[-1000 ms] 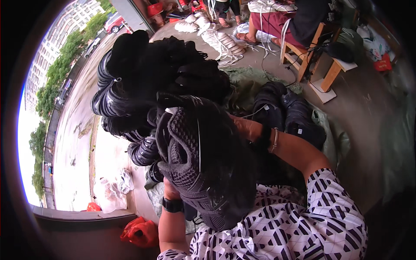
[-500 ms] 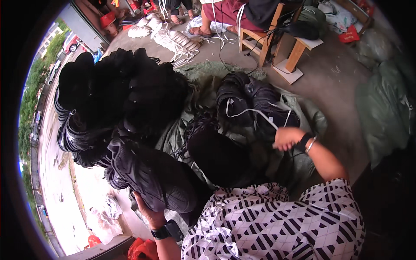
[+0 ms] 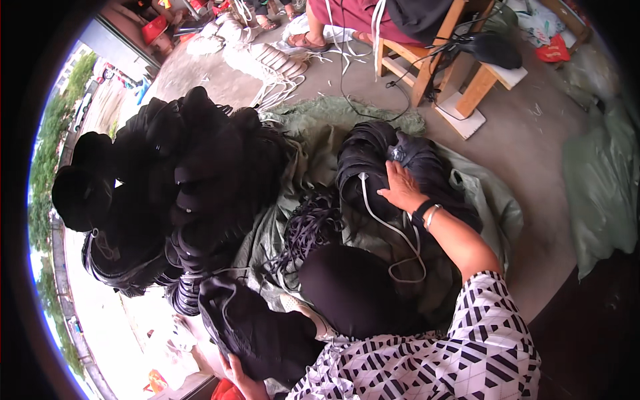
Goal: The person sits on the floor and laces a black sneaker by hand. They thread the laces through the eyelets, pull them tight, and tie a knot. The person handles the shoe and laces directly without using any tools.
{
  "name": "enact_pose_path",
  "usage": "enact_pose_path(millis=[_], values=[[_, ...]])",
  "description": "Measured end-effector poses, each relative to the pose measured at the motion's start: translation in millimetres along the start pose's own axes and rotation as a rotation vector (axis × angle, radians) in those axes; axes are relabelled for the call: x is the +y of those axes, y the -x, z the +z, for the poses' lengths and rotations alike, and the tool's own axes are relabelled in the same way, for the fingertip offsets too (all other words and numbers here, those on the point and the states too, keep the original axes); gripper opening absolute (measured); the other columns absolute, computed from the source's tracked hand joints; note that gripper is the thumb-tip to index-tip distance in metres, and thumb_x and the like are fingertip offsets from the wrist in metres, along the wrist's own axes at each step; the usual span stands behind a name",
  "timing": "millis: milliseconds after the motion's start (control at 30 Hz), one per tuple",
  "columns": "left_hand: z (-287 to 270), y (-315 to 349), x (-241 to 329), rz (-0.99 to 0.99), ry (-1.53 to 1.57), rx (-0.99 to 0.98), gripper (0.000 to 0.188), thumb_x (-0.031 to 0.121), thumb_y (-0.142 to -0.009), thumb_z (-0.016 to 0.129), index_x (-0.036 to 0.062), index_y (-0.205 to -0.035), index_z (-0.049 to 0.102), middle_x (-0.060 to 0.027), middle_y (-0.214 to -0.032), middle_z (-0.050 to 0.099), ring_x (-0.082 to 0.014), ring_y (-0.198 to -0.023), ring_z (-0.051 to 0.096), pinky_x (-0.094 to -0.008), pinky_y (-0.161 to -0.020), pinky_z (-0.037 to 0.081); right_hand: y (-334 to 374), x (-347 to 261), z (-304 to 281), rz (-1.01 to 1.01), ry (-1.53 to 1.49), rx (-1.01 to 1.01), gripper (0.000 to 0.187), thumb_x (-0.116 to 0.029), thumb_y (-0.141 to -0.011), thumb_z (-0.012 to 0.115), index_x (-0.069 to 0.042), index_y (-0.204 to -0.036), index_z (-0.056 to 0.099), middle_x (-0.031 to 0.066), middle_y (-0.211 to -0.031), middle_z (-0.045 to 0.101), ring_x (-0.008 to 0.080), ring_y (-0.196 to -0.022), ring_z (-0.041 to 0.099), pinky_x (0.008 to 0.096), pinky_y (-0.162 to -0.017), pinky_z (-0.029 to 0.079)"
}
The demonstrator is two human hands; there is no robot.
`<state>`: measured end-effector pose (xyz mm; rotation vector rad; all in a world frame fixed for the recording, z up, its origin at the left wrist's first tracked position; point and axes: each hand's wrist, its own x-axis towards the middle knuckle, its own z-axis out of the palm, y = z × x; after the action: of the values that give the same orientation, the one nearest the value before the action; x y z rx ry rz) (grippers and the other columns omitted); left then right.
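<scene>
Two curved stacks of black shoe uppers lie side by side in front of me on a green woven sheet. My right hand is over the right-hand stack, fingers stretched out and touching its top. A white cord comes out of the left stack's opening and loops toward me below that hand. At lower left, my left hand holds the near side of a black shoe-upper bundle by my lap; part of the hand is cut off. Beside that bundle is my black-clothed knee.
A large pile of black shoe uppers stands at left, and black straps lie tangled before my knee. The green sheet spreads underneath. Farther off are white cord bundles, a wooden chair with a seated person, and a green sack.
My right hand has let go of the white cord and moved left and away from me onto the stack. The cord now hangs in a loop. My left hand and its bundle sit lower in view.
</scene>
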<state>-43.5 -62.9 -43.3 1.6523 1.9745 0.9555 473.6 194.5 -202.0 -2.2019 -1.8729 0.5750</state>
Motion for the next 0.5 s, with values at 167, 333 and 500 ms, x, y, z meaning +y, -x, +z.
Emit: enact_pose_path(millis=[167,333,500], values=[[-1.4,-12.3,32.0,-0.228,0.029,0.009,0.068,0.034,-0.087,0.064,0.0065,-0.144,0.036,-0.0211,-0.144,0.039,-0.0385,-0.128,0.043,-0.0471,-0.107,0.034,-66.5,-7.0,41.6,-0.111,0.195,0.111,0.091,-0.038,-0.072,0.078,-0.005,-0.142,0.030,0.0249,-0.145,0.033,0.0427,-0.128,0.039,0.0563,-0.100,0.037],[7.7,-22.3,62.9,-0.501,0.116,0.052,0.073,0.038,-0.084,0.067,0.0079,-0.144,0.036,-0.0211,-0.144,0.040,-0.0409,-0.128,0.042,-0.0500,-0.107,0.033,-158.4,8.6,40.5,0.092,-0.153,0.307,0.085,-0.036,-0.073,0.078,-0.011,-0.141,0.034,0.0231,-0.142,0.037,0.0410,-0.123,0.043,0.0554,-0.099,0.037],[18.3,-45.7,99.4,-0.809,0.514,0.202,0.078,0.042,-0.081,0.071,0.0092,-0.143,0.037,-0.0212,-0.144,0.041,-0.0432,-0.129,0.042,-0.0529,-0.108,0.031,-186.1,25.2,39.6,0.232,0.259,0.133,0.083,-0.034,-0.074,0.077,-0.011,-0.141,0.033,0.0234,-0.143,0.036,0.0400,-0.124,0.043,0.0508,-0.100,0.035]])
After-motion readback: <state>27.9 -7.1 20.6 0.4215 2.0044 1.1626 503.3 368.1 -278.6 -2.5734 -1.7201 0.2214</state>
